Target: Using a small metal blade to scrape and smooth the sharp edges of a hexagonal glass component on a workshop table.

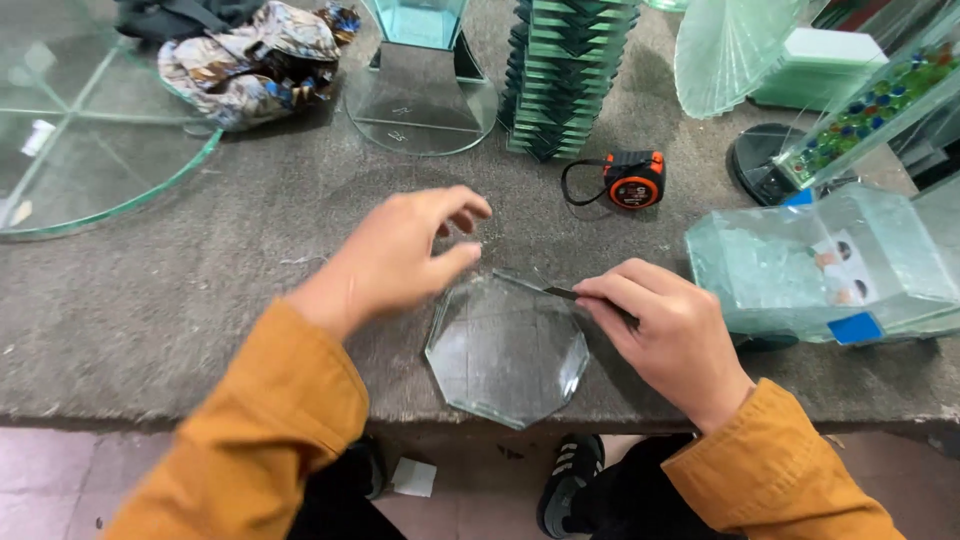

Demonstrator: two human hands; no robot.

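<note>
An octagonal pane of clear glass (507,352) lies flat on the grey carpeted bench (200,290), near its front edge. My right hand (662,330) rests at the pane's upper right edge and pinches a thin dark metal tool (560,292) whose tip lies along the pane's top edge. My left hand (405,250) hovers just above and left of the pane, fingers loosely curled and apart, holding nothing. Both arms wear orange sleeves.
An orange and black tape measure (632,179) lies behind the pane. A tall stack of green-edged glass pieces (562,75) and a glass stand (420,100) stand at the back. A round glass disc (90,130) lies far left, crumpled cloth (250,60) beside it, glass blocks (820,265) right.
</note>
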